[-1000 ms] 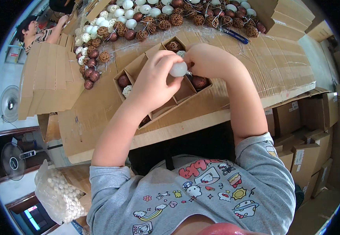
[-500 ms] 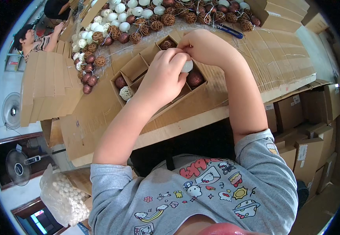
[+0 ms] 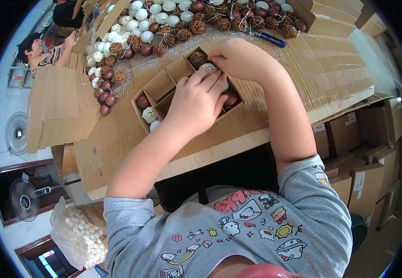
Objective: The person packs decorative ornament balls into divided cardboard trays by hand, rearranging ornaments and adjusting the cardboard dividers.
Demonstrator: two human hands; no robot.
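Observation:
A divided cardboard box (image 3: 160, 87) lies on the table before me. My left hand (image 3: 196, 99) reaches over it palm down, fingers stretched out and apart, fingertips touching a white woven ball (image 3: 208, 69). At the box's far right side my right hand (image 3: 238, 58) bends down with fingers pinched together; what they hold is hidden. A brown wicker ball (image 3: 197, 59) fills the far corner compartment. A brown glitter ball (image 3: 231, 99) sits at the right corner, with a white ball (image 3: 225, 85) partly hidden beside it. Another glitter ball (image 3: 142, 102) and white woven ball (image 3: 149, 114) occupy the left end.
Strings of white, brown and wicker balls (image 3: 164, 34) cover the table's far side. A blue utility knife (image 3: 269, 39) lies beyond my right hand. Folded cardboard (image 3: 55, 104) stands left, cartons (image 3: 365, 185) at right. A co-worker (image 3: 43, 53) sits far left.
My left fingers have spread and come off the smooth white ball. The white woven ball now shows beneath their tips. My right hand stays at the box's far right side.

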